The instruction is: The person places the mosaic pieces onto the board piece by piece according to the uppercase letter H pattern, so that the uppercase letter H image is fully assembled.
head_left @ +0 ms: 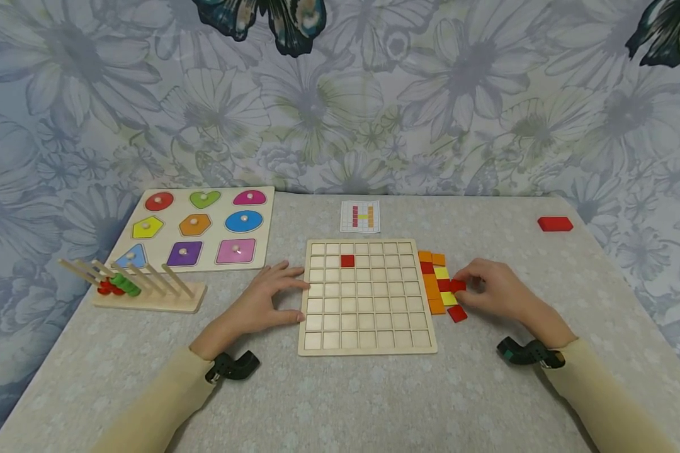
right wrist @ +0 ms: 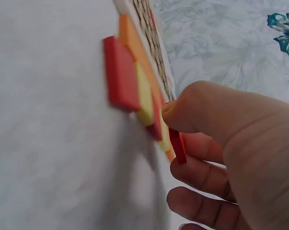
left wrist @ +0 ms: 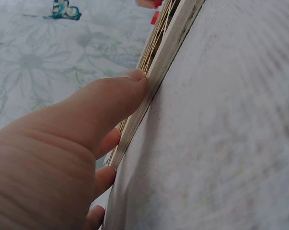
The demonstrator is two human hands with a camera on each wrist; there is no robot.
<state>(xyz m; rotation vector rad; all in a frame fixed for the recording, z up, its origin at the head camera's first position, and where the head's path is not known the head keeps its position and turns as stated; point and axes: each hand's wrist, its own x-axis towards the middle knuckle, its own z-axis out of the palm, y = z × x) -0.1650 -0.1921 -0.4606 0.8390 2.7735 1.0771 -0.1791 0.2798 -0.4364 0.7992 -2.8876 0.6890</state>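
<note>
A wooden grid board (head_left: 368, 324) lies mid-table, with one red square tile (head_left: 347, 260) in a cell near its top. My left hand (head_left: 263, 301) touches the board's left edge; in the left wrist view the thumb (left wrist: 113, 98) and fingertips rest along that side. Right of the board, my right hand (head_left: 495, 290) pinches a red tile (right wrist: 178, 145) between thumb and fingers. Beneath and beside it lies a cluster of orange tiles (head_left: 432, 286), yellow tiles (head_left: 442, 273) and red ones. Another red tile (head_left: 457, 313) sits at the cluster's near end.
Behind the board lies a small pattern card (head_left: 360, 216). At the left are a shape puzzle board (head_left: 204, 251) and a wooden peg stand (head_left: 164, 302) with red and green beads. A red block (head_left: 555, 224) lies at the far right, before the floral wall.
</note>
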